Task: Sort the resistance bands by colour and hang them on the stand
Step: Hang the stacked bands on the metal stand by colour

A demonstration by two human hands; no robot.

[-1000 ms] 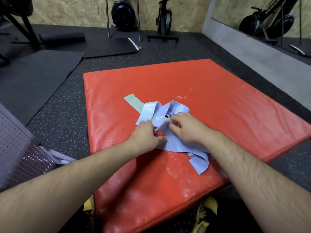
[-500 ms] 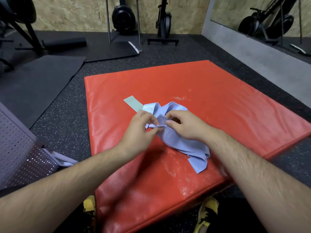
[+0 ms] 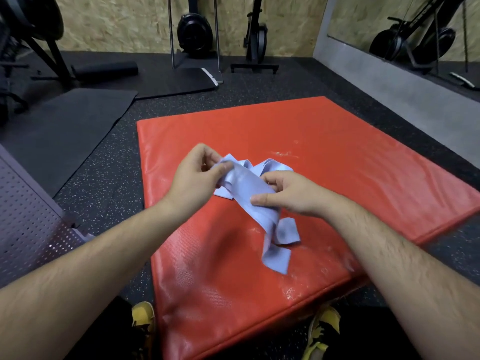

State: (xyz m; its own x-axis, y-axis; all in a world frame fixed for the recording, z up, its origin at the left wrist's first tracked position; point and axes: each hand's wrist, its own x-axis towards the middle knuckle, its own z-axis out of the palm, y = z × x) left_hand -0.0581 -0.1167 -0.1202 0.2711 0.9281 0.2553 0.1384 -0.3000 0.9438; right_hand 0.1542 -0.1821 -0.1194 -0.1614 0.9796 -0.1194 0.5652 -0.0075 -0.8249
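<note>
At the frame's centre, the left hand (image 3: pixel 193 175) and the right hand (image 3: pixel 291 196) both pinch the blue bands (image 3: pixel 246 185) above the red mat (image 3: pixel 337 152).

Blue bands (image 3: pixel 244 185) partly hidden behind left hand (image 3: pixel 192 175) and right hand (image 3: pixel 293 196); lower ends blurred. Perforated panel (image 3: pixel 23 216) cut off at left edge.

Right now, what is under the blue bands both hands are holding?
The red mat lies under the blue bands; their loose ends trail onto it. The left hand and right hand pinch them. Anything beneath the bunch or behind the left hand is covered.
</note>
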